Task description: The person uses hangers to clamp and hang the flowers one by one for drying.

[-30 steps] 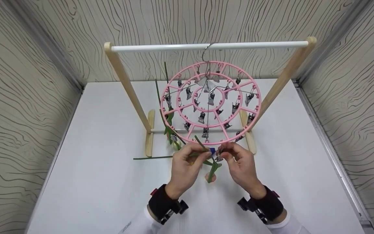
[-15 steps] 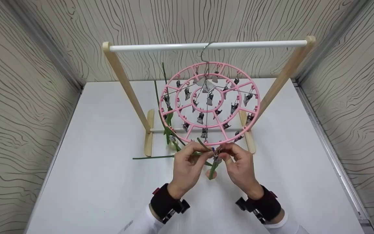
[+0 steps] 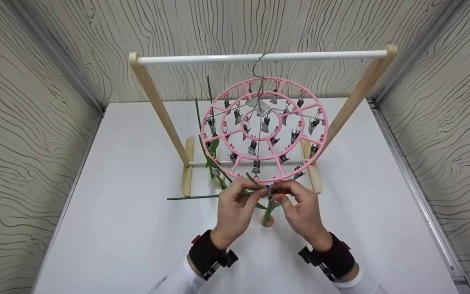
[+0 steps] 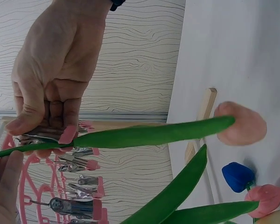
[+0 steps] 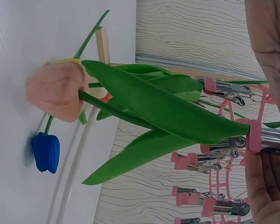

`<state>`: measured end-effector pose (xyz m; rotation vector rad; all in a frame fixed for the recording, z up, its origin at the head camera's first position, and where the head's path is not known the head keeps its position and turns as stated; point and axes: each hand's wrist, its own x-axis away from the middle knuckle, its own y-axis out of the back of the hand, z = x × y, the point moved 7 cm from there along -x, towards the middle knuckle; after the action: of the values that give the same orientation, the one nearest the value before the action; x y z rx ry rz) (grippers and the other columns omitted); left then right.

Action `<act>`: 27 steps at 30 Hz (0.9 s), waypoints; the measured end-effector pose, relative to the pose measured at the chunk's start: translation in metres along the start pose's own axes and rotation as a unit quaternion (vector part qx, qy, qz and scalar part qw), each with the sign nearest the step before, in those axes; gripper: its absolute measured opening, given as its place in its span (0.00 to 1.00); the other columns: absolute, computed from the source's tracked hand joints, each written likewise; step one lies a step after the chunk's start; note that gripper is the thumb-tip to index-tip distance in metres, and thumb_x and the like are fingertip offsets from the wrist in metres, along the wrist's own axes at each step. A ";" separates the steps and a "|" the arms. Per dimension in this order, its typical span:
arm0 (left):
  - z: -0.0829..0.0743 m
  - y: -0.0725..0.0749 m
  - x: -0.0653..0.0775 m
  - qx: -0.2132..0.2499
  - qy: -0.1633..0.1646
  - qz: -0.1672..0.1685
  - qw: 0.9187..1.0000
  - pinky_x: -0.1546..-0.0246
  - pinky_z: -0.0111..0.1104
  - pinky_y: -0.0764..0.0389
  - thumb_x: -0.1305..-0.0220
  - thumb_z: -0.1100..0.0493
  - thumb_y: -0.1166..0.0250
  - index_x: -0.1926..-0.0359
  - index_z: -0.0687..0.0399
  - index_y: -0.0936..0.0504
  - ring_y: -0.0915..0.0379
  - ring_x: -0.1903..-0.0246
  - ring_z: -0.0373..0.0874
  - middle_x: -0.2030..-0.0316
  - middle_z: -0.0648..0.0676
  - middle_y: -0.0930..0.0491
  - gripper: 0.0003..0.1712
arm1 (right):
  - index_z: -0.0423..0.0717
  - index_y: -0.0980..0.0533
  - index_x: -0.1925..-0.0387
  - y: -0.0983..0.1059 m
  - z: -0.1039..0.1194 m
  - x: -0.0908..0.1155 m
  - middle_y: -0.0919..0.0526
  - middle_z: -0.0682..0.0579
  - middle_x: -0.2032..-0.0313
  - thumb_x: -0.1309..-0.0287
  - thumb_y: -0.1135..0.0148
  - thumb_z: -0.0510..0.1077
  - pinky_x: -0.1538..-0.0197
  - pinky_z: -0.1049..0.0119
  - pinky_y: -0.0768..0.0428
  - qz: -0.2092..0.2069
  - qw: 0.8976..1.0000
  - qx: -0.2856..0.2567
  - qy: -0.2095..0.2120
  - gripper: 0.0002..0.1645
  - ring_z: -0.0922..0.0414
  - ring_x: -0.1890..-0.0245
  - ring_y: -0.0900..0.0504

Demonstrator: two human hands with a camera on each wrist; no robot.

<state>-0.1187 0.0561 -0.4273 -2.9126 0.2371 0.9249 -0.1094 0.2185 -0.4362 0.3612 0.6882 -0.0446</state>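
Observation:
In the head view my left hand (image 3: pixel 237 210) pinches the green stem of an artificial tulip (image 3: pixel 267 221); its peach bloom hangs down toward me. The right hand (image 3: pixel 303 210) pinches a metal clip between thumb and fingers, just below the pink round clip hanger (image 3: pixel 278 178). In the left wrist view that clip (image 4: pixel 46 135), with pink tips, lies across the stem right where the long leaf (image 4: pixel 154 133) begins. From the right wrist, the clip's pink tip (image 5: pixel 255 136) overlaps the leaf's base. Left fingertips (image 4: pixel 9 177) hold the stem beyond the clip.
The hanger hooks over a white rod (image 3: pixel 320 56) on a wooden stand (image 3: pixel 159 110). Several metal clips dangle from its rings. More tulips lie behind on the white table (image 3: pixel 129 228), including a blue one (image 5: pixel 45 151); a loose green stem (image 3: pixel 192 198) sticks out left.
The clip in my right hand has moved left, from beside the tulip's stem onto it. My left hand stays nearly in place, still pinching the stem. The hanger sways slightly.

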 end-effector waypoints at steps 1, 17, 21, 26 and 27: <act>0.000 0.001 0.000 0.005 0.000 0.000 1.000 0.59 0.36 0.07 0.31 0.69 0.32 0.58 0.66 0.17 0.11 0.61 0.50 0.62 0.64 0.16 0.04 | 0.34 0.16 0.55 0.000 0.000 0.000 0.11 0.42 0.62 0.48 0.30 0.20 0.54 0.79 0.14 0.003 1.000 -0.004 0.001 0.19 0.66 0.60 0.11; 0.006 0.027 0.004 -0.049 0.025 -0.001 0.998 0.68 0.35 0.08 0.32 0.68 0.30 0.53 0.66 0.15 0.11 0.67 0.39 0.61 0.62 0.11 0.09 | 0.30 0.17 0.47 0.003 -0.007 0.003 0.12 0.36 0.57 0.46 0.33 0.18 0.47 0.77 0.13 0.009 0.999 -0.047 -0.001 0.23 0.64 0.53 0.11; 0.012 0.042 0.010 -0.091 0.024 0.000 0.996 0.62 0.34 0.08 0.33 0.68 0.29 0.52 0.63 0.14 0.10 0.62 0.44 0.59 0.60 0.10 0.09 | 0.31 0.17 0.46 0.003 -0.009 0.004 0.11 0.36 0.57 0.46 0.33 0.19 0.46 0.77 0.14 0.009 0.999 -0.042 -0.004 0.25 0.64 0.52 0.11; 0.031 0.067 0.017 -0.148 0.041 0.006 0.988 0.59 0.32 0.09 0.33 0.66 0.28 0.53 0.61 0.13 0.11 0.62 0.46 0.59 0.57 0.10 0.08 | 0.30 0.17 0.47 0.003 -0.012 0.004 0.12 0.36 0.56 0.46 0.33 0.19 0.46 0.77 0.14 0.010 0.999 -0.046 -0.009 0.23 0.65 0.51 0.12; 0.037 0.072 0.018 -0.165 0.048 0.011 0.985 0.59 0.32 0.09 0.33 0.66 0.28 0.53 0.60 0.13 0.12 0.62 0.45 0.59 0.57 0.10 0.08 | 0.29 0.17 0.47 0.003 -0.013 0.004 0.12 0.36 0.56 0.45 0.33 0.19 0.46 0.76 0.14 0.009 0.999 -0.048 -0.010 0.23 0.65 0.51 0.12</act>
<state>-0.1373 -0.0124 -0.4691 -3.2688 0.1316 0.9052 -0.1136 0.2256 -0.4468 0.2750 0.6651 0.0029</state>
